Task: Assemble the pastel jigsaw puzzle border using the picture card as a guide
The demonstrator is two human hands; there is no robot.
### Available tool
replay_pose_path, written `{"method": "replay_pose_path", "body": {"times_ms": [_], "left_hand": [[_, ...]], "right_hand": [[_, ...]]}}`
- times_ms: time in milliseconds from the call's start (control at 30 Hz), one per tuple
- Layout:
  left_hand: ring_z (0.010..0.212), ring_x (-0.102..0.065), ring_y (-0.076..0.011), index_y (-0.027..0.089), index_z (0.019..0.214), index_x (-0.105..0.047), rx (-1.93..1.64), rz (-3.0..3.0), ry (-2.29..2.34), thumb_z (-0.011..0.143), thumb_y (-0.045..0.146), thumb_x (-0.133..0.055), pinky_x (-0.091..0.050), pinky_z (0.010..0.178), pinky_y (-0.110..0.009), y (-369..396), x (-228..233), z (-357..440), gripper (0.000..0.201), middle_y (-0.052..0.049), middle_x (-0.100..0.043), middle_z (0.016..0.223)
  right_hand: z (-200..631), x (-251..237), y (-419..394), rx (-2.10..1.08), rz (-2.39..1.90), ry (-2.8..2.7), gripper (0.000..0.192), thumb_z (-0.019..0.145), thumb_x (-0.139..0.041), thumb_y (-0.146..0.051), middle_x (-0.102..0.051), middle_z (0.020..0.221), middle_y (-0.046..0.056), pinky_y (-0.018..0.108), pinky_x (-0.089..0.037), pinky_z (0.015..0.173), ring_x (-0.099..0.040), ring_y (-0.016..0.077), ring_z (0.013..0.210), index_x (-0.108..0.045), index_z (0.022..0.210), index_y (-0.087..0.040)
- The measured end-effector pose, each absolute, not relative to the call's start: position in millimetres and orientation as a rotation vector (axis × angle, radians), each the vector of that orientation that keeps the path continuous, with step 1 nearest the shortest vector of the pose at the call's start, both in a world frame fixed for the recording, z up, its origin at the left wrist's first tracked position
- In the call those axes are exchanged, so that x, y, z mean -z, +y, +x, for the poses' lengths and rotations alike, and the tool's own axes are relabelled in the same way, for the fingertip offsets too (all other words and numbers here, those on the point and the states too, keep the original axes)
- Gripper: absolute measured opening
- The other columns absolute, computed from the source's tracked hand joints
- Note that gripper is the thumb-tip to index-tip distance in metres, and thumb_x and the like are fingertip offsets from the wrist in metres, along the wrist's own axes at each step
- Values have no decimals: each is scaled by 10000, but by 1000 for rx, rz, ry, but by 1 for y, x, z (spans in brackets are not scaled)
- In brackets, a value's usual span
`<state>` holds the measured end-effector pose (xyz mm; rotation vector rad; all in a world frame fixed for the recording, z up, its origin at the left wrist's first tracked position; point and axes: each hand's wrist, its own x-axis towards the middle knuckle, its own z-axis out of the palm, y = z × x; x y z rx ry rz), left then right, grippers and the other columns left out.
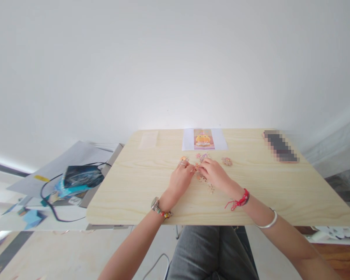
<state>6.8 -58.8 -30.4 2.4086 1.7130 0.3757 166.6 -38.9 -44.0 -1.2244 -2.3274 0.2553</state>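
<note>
My left hand [181, 178] and my right hand [217, 174] almost meet over a loose heap of jigsaw puzzle pieces [201, 177]. Fingers of both hands are bent and drawn together, with a small reddish jigsaw piece [196, 166] showing between the fingertips. The fingers partly cover the heap, so the exact grip on each side is hard to see. Just beyond my left fingers lies an orange-yellow cluster of pieces [183, 158]. Pinkish pieces [204, 156] lie beyond my right fingers. A separate small pile of pieces [226, 161] sits farther right.
A printed sheet with an orange cartoon figure [204, 139] lies at the back of the wooden table [128, 186]. A pale translucent rectangle [148, 140] is at back left, a blurred-out phone [280, 146] at right. Left of the table, a lower surface holds bags [81, 177] and a black cable.
</note>
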Motion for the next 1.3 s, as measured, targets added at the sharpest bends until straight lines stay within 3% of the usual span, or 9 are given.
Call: {"method": "replay_pose_path", "body": {"times_ms": [367, 667, 900, 1067, 1300], "left_hand": [[886, -550, -186, 205, 922, -607, -557, 2565, 1666, 848, 270, -506, -466, 682, -267, -62, 27, 20, 142, -53, -572, 932], [863, -546, -178, 206, 872, -602, -708, 2624, 1612, 816, 237, -545, -453, 671, -258, -70, 22, 42, 85, -49, -589, 915], [839, -563, -157, 198, 849, -594, -854, 2522, 1460, 796, 186, -558, -467, 682, -245, -65, 21, 45, 65, -35, -575, 879], [843, -563, -166, 191, 871, -603, -783, 2586, 1376, 798, 167, -543, -477, 704, -263, -62, 19, 53, 97, -43, -571, 883], [830, -559, -159, 200, 897, -609, -671, 2636, 1346, 803, 174, -531, -477, 718, -265, -60, 17, 64, 125, -41, -568, 913]], "right_hand": [[184, 35, -42, -831, -1364, -1830, 203, 791, -501, -232, -617, 637, 9, 238, -368, 556, -524, 128, 587, -642, 664, -158], [198, 36, -44, -859, -1463, -1671, 224, 774, -514, -269, -636, 620, 24, 253, -402, 585, -560, 158, 630, -655, 654, -142], [220, 37, -58, -553, -1239, -1902, 152, 815, -538, -275, -603, 781, 45, 272, -448, 647, -547, 150, 698, -655, 842, -180], [235, 37, -66, -249, -1136, -2075, 169, 865, -485, -259, -569, 833, 54, 282, -469, 711, -566, 169, 804, -644, 858, -203], [246, 36, -70, -160, -1142, -2098, 170, 871, -480, -254, -567, 808, 44, 280, -482, 711, -582, 165, 789, -643, 841, -213]]}}
